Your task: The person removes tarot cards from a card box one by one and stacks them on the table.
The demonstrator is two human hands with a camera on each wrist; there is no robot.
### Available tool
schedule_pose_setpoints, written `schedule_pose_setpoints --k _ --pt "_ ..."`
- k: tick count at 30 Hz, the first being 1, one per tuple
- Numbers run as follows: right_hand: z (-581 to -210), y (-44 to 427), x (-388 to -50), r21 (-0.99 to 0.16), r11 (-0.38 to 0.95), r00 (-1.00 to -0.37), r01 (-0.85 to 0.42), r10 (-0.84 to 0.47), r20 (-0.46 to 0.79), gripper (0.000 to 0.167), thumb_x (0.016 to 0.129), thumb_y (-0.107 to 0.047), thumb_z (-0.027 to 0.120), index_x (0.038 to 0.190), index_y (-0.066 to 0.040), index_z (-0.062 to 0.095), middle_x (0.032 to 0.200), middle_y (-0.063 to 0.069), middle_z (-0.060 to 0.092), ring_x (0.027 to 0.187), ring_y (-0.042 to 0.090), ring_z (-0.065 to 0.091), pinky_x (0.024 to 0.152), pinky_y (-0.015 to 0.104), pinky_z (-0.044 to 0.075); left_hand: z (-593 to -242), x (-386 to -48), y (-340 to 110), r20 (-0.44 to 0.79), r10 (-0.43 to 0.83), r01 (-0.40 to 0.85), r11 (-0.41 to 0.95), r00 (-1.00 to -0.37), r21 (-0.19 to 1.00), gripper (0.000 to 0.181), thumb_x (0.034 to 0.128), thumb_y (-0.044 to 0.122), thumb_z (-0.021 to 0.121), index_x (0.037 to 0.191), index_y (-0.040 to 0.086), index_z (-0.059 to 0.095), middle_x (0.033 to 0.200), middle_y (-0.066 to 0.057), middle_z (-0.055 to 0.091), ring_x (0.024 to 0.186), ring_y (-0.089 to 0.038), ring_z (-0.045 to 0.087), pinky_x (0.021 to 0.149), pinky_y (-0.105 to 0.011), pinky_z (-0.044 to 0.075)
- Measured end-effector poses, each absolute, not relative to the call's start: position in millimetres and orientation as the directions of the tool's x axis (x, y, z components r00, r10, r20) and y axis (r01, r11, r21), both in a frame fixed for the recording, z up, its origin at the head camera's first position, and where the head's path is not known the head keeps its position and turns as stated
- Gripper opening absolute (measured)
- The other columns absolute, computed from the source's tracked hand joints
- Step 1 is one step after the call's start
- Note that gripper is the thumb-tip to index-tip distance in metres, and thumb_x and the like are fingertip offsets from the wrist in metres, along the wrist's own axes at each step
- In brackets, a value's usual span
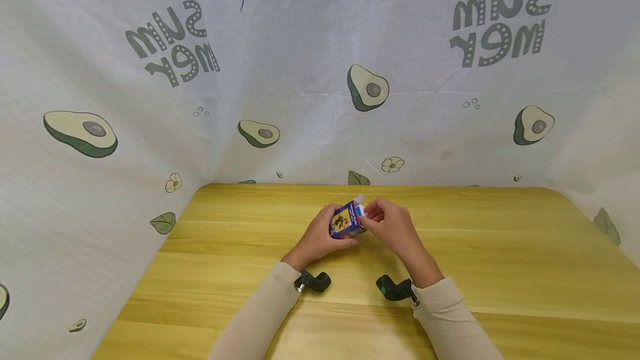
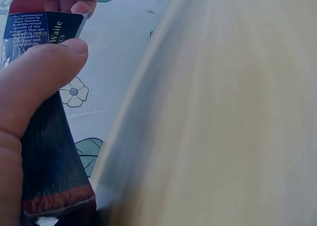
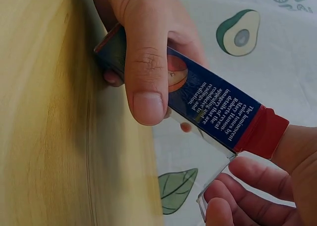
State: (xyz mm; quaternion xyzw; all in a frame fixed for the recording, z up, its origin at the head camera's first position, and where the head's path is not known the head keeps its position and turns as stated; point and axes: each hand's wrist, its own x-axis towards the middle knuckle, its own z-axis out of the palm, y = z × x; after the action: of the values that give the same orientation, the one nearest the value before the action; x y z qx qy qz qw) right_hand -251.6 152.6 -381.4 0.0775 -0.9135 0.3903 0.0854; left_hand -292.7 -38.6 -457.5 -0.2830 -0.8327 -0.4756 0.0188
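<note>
A dark blue and red tarot card box (image 1: 341,223) is held above the table, tilted, with its top end toward the right. My left hand (image 1: 320,232) grips the body of the box, and its thumb (image 3: 147,87) lies along the narrow printed side. At the box's top end, my right hand (image 1: 392,224) pinches the lid flap with thumb and fingers. A red side flap (image 3: 265,133) sticks out beside the right fingers (image 3: 260,179). In the left wrist view, part of the black lid (image 2: 67,28) with lettering shows. The inside of the box is hidden.
A wood-grain table (image 1: 225,271) lies beneath both hands. Behind it and along the sides hangs a pale curtain (image 1: 310,71) printed with avocados, leaves and lettering. A black camera mount (image 1: 316,281) sits on the left wrist, and another mount (image 1: 395,288) on the right.
</note>
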Motion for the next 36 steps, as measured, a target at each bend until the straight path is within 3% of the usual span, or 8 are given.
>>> schedule_pose_setpoints --k 11,27,36 --pt "-381 156 -254 -0.695 0.697 -0.982 -0.177 -0.077 0.172 0.018 0.085 -0.015 0.074 0.094 -0.002 0.066 0.086 0.008 0.067 0.077 0.02 0.06 0.065 0.03 0.052 -458 -289 -39 0.322 0.441 0.502 0.393 -0.838 0.77 0.071 0.0764 0.036 0.082 0.133 0.013 0.045 0.116 0.0 0.052 0.098 -0.013 0.05 0.084 -0.028 0.045" --pt "-368 168 -253 -0.72 0.681 -0.99 -0.135 -0.057 0.132 0.023 0.089 -0.017 0.07 0.103 0.001 0.066 0.096 0.013 0.068 0.085 0.023 0.063 0.071 0.035 0.054 -460 -291 -39 0.345 0.418 0.511 0.4 -0.841 0.761 0.072 0.0762 0.035 0.082 0.135 0.014 0.046 0.118 -0.002 0.05 0.101 -0.014 0.047 0.087 -0.031 0.043" --pt "-363 178 -252 -0.797 0.602 -0.999 -0.05 -0.045 0.029 0.03 0.092 -0.018 0.065 0.113 0.003 0.06 0.098 0.019 0.071 0.071 0.025 0.068 0.067 0.035 0.055 -460 -290 -40 0.33 0.403 0.492 0.415 -0.854 0.765 0.073 0.075 0.037 0.082 0.136 0.017 0.047 0.118 -0.001 0.051 0.101 -0.013 0.047 0.086 -0.03 0.043"
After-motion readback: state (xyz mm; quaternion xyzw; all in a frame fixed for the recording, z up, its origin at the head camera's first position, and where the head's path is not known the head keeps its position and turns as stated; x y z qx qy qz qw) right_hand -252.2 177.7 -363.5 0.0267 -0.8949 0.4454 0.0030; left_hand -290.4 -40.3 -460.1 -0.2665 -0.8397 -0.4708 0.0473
